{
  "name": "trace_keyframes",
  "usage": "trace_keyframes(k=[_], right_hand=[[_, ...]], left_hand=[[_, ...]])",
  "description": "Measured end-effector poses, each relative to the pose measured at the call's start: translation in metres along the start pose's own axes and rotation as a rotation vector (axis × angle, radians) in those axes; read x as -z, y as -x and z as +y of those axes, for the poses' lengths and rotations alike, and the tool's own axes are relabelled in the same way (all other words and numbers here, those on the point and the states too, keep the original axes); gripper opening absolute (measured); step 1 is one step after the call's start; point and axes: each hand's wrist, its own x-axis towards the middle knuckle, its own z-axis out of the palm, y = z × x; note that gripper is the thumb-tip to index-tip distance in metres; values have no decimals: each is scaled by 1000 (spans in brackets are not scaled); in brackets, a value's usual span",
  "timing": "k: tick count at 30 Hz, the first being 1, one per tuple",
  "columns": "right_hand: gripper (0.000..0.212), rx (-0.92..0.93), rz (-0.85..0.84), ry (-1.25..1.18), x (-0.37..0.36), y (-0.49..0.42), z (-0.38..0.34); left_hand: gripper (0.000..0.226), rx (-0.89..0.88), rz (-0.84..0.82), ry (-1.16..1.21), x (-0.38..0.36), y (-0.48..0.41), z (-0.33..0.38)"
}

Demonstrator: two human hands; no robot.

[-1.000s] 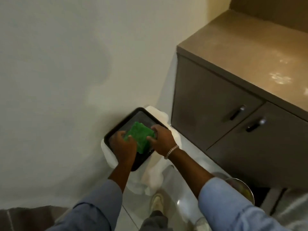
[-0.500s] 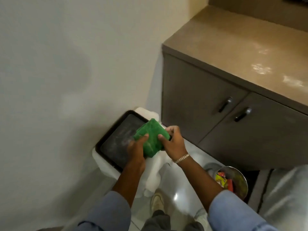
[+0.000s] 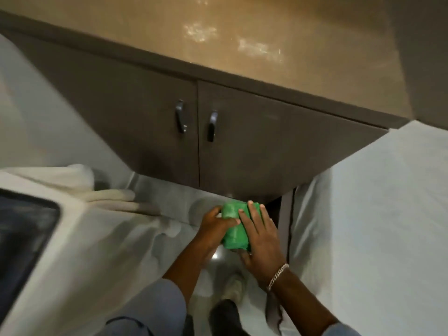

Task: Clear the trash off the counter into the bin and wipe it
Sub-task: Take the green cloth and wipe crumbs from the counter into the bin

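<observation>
A folded green cloth (image 3: 234, 229) is held between both hands, low in front of the cabinet. My left hand (image 3: 214, 227) grips its left side with thumb on top. My right hand (image 3: 260, 241), with a chain bracelet at the wrist, lies flat over its right side. The white bin (image 3: 72, 238) with its dark rimmed opening (image 3: 21, 243) stands at the left edge. The brown counter top (image 3: 218, 32) stretches across the top of the view, with pale shiny smears near its middle.
Below the counter are two grey cabinet doors (image 3: 254, 146) with dark handles (image 3: 180, 116). A white sheet (image 3: 375, 226) hangs at the right. My shoe (image 3: 234, 286) stands on the glossy floor below my hands.
My hands lifted the green cloth off the bin opening and carried it right, away from the bin. My view swung right and closer, so the cabinet now fills the middle.
</observation>
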Motion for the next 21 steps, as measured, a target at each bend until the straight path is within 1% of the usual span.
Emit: trace_keyframes(k=[2, 3, 4, 5, 6, 7, 8, 10, 12, 14, 16, 18, 20, 21], right_hand=[[73, -53, 43, -46, -27, -13, 47], [69, -92, 44, -87, -47, -18, 70], [64, -145, 39, -136, -66, -23, 91], [59, -203, 34, -180, -84, -27, 111], [54, -263, 28, -200, -101, -32, 128], [49, -303, 17, -192, -114, -37, 141], [41, -317, 7, -166, -131, -41, 156], [30, -339, 14, -174, -161, -47, 179], [27, -375, 30, -237, -181, -51, 190], [28, -430, 81, -297, -187, -51, 190], [29, -457, 129, -394, -177, -44, 176], [20, -474, 138, -489, -155, -36, 155], [11, -479, 126, -601, -120, -27, 124], [16, -469, 114, -658, -96, -22, 105]], left_hand=[[14, 69, -45, 85, -15, -46, -26], [14, 105, -12, 102, -19, -72, -44], [20, 129, 59, 34, -20, -100, -66], [28, 140, 144, -148, -19, -128, -90], [38, 150, 211, -378, -17, -156, -116], [50, 170, 219, -609, -14, -177, -141], [63, 225, 178, -734, -13, -196, -168], [80, 290, 95, -783, -14, -229, -214], [85, 274, 113, -759, -17, -253, -238], [81, 226, 183, -742, -15, -262, -245], [83, 208, 235, -784, -6, -251, -236], [82, 202, 241, -801, 3, -225, -212], [69, 139, 243, -735, 14, -181, -172], [58, 104, 242, -689, 20, -152, -147]])
